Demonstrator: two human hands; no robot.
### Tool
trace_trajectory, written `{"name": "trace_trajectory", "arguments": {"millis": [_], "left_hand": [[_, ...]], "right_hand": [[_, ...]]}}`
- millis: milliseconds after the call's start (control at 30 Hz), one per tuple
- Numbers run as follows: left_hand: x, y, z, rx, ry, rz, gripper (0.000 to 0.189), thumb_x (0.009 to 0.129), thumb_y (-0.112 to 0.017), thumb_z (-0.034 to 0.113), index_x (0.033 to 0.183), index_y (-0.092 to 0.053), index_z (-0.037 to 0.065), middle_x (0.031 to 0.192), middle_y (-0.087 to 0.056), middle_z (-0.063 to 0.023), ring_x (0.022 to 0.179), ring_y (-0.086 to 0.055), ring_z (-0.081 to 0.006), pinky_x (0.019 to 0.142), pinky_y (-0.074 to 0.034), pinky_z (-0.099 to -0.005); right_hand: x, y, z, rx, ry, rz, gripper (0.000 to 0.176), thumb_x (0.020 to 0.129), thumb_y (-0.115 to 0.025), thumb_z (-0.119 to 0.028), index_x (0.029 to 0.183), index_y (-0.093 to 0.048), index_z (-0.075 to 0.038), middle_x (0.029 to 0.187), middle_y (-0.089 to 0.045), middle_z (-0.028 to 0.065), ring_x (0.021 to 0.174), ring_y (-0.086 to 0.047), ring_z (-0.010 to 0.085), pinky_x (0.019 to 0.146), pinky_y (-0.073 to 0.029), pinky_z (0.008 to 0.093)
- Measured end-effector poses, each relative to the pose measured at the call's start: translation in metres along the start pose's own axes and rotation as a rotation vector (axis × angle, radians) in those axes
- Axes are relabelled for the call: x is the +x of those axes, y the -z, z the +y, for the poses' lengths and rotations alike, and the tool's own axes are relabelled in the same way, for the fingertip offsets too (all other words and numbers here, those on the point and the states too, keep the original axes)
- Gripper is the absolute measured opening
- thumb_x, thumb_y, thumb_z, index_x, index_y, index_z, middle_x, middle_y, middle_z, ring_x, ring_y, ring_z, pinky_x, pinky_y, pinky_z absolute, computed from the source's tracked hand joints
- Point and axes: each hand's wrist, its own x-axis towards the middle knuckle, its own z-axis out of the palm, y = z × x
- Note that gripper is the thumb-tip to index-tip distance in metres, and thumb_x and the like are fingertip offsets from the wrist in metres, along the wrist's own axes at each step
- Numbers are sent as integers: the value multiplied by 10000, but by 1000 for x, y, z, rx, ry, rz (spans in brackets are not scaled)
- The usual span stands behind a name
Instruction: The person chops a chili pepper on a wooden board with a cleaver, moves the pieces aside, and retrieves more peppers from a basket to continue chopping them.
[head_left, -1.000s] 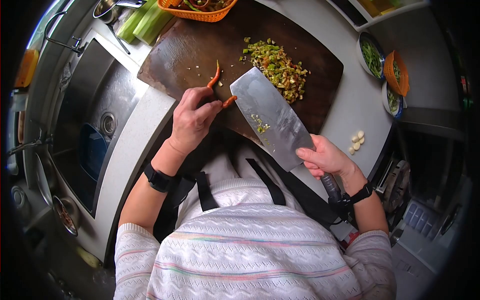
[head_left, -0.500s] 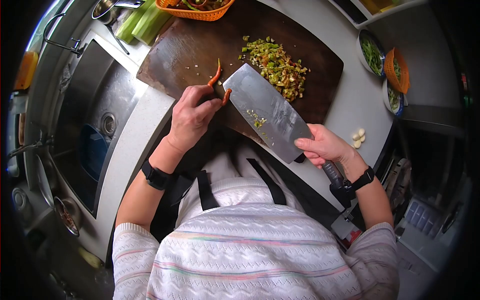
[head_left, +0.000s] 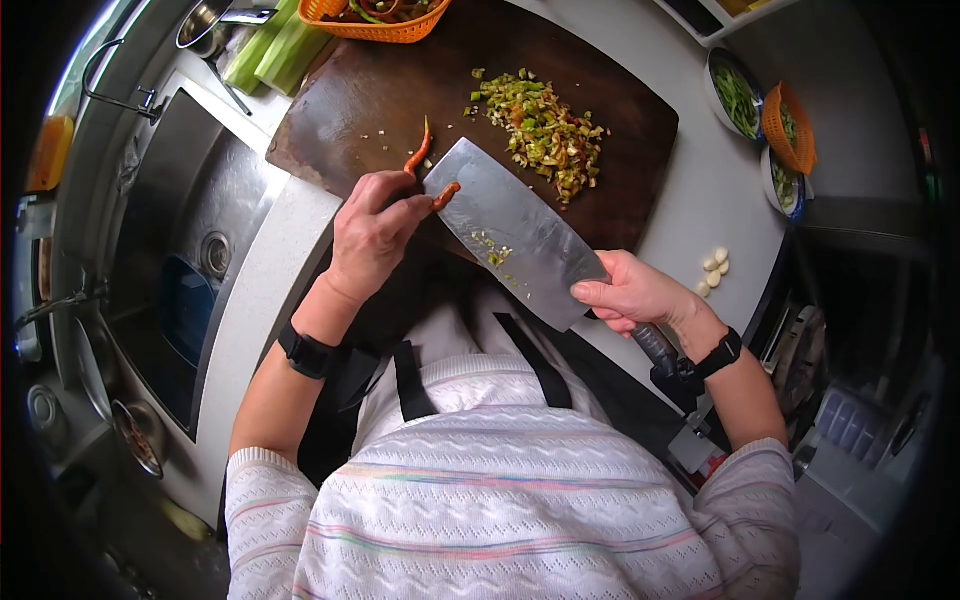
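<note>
My left hand [head_left: 372,238] is closed on a red chili pepper [head_left: 420,148], whose thin tip sticks out past the fingers over the dark cutting board [head_left: 345,105]. A short red chili end [head_left: 446,196] shows at the thumb side, overlapping the front corner of the cleaver [head_left: 520,225]. My right hand [head_left: 640,290] grips that cleaver where handle meets blade, the broad face turned up and dotted with chopped green bits. Beyond the blade lies a pile of chopped green and reddish pepper [head_left: 548,130] on the board.
An orange basket [head_left: 385,30] stands on the board's far edge, beside pale green stalks [head_left: 290,58]. The sink [head_left: 235,190] is at left. At right are several garlic cloves [head_left: 714,268], bowls of cut greens [head_left: 735,95] and a small orange basket [head_left: 790,130].
The cleaver has shifted slightly left towards my left hand, and the short chili end now overlaps its blade more. Both hands keep their hold; the whole view has shifted a little.
</note>
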Motion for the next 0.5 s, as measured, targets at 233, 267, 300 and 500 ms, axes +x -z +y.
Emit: {"name": "trace_trajectory", "arguments": {"millis": [233,267,300,500], "left_hand": [[11,14,-5,23,-3,-99,190,726,-712,4,907,-678,48,1004,-626,-84,909,-620,-262,780,-515,-339],[14,16,-6,26,-2,-98,190,726,-712,4,907,-678,48,1004,-626,-84,909,-620,-262,780,-515,-339],[17,17,-8,45,-37,-117,187,723,-714,7,901,-678,49,997,-626,-78,906,-619,-262,782,-513,-339],[19,16,-11,75,-67,-182,169,708,-721,14,867,-677,52,949,-625,-70,871,-613,-259,752,-509,-343]], "right_hand": [[-7,-12,13,40,45,24,163,956,-538,-191,1031,-511,-49,597,-434,-39,405,-385,27,369,-377,210],[-6,-13,16,62,60,15,167,956,-538,-194,1037,-508,-51,596,-437,-34,404,-388,27,370,-380,212],[-4,-12,19,84,75,6,171,957,-537,-198,1042,-505,-53,595,-439,-30,403,-390,28,370,-382,215],[-2,-15,30,136,117,25,161,957,-538,-200,1016,-488,-58,596,-445,-25,397,-390,34,370,-382,218]]}}
